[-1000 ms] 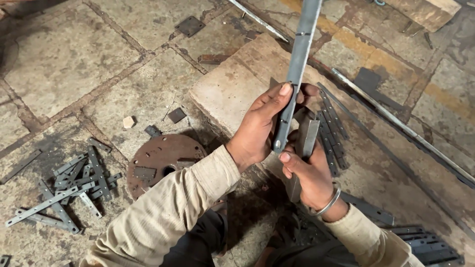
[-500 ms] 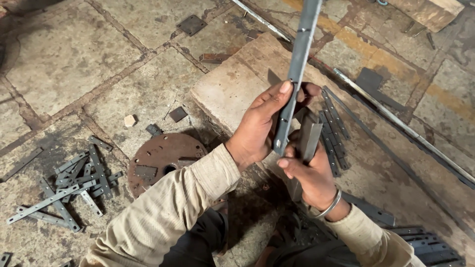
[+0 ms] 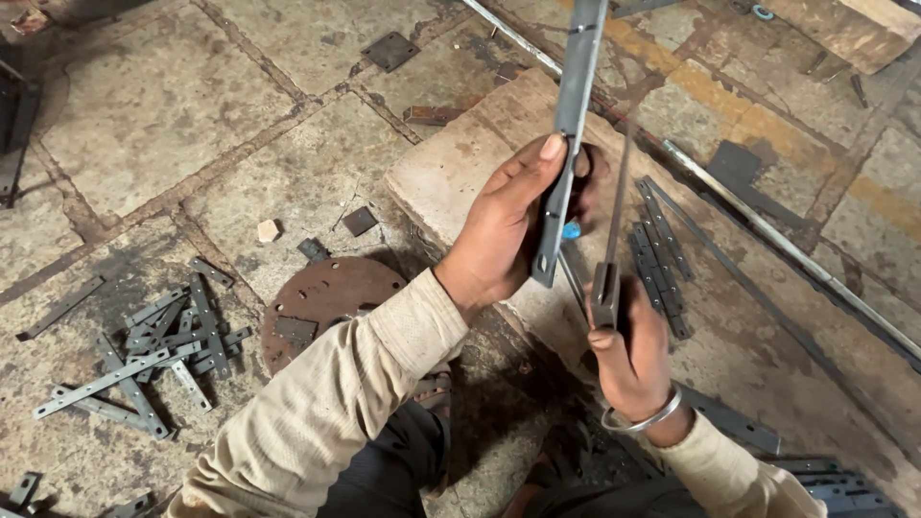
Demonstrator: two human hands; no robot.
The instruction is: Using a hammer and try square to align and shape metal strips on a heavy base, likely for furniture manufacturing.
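head view, left hand (image 3: 504, 225) gripping upright metal strip (image 3: 568, 125), right hand (image 3: 628, 360) clutching thin blade (image 3: 614, 216)

Soft daylight, dim lower edge; thin tool (image 3: 616, 206) perhaps motion-blurred.

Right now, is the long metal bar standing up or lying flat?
Standing up: the left hand holds the long metal bar nearly upright above the stone block.

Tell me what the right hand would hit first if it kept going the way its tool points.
Likely the long grey metal bar held by the left hand: the right hand aims its thin flat tool up alongside it. Depth is unclear.
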